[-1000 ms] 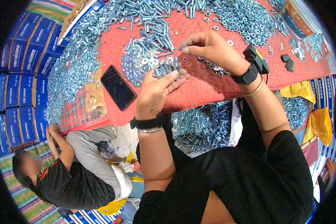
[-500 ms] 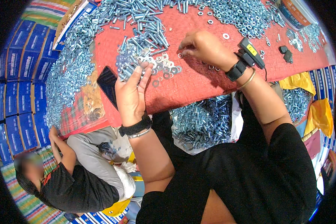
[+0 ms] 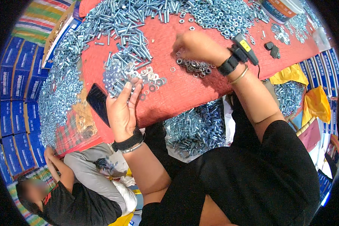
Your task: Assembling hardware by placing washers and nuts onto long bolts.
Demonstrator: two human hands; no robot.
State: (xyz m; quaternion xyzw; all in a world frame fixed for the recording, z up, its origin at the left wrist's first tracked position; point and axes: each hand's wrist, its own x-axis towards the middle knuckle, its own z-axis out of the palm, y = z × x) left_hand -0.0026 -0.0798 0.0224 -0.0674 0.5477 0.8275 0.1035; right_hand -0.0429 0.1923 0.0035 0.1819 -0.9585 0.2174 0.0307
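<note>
My left hand [image 3: 121,113] is closed around several shiny metal bolts [image 3: 116,88], thumb uppermost, at the near left edge of the red cloth. Scattered flat washers [image 3: 151,77] lie just beyond its fingertips. My right hand [image 3: 201,47] is over the middle of the cloth, knuckles up and fingers curled. Its fingertips are blurred and partly hidden, so what they hold, if anything, does not show. Right below it sits a small pile of dark ring washers [image 3: 196,67], with one loose ring [image 3: 172,69] to the left.
A black phone [image 3: 98,103] lies left of my left hand. Heaps of bolts [image 3: 130,22] and nuts [image 3: 226,19] cover the far side. A bucket [image 3: 280,10] stands far right. Below the table edge is a bag of bolts [image 3: 197,130]. Another person [image 3: 79,192] sits at left.
The view has shifted, so the table appears lower and farther left. My right hand has moved away from me over the cloth, uncovering the dark washers. My left hand keeps its place and hold.
</note>
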